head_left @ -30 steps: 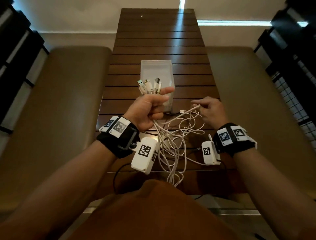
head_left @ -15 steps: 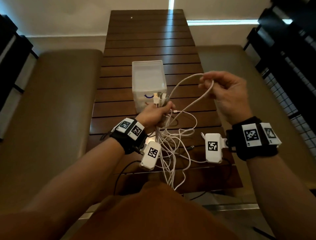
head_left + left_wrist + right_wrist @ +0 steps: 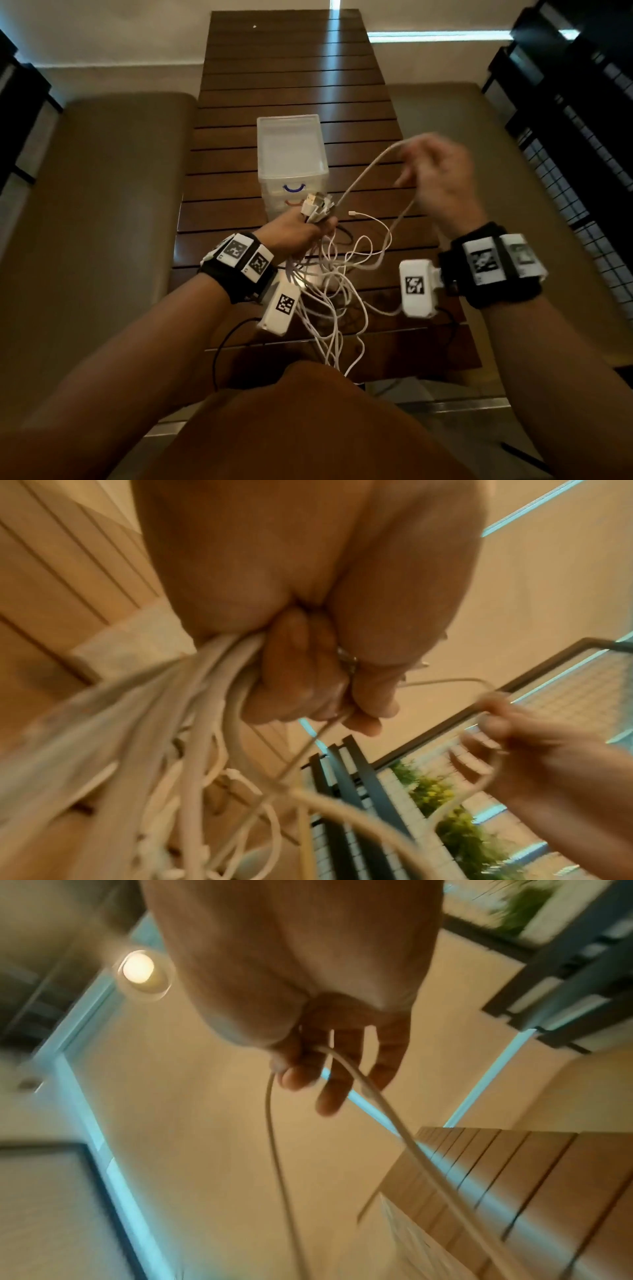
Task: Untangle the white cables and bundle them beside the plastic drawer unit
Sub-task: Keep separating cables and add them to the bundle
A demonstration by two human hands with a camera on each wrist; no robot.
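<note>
My left hand grips a bunch of white cables just below their plugs, low over the table in front of the clear plastic drawer unit. The cables' loose lengths hang tangled down to the table's near edge. In the left wrist view my fingers are curled round the white cables. My right hand, blurred, is raised to the right of the unit and holds one white cable up in a loop. The right wrist view shows that cable running across my fingers.
The slatted dark wooden table runs away from me, with padded benches on the left and right. A thin black wire trails from my left wrist camera. Dark railings stand at both sides.
My right hand picked one cable off the table and lifted it up into a loop on the right. My left hand came down with the bundle to just in front of the drawer unit.
</note>
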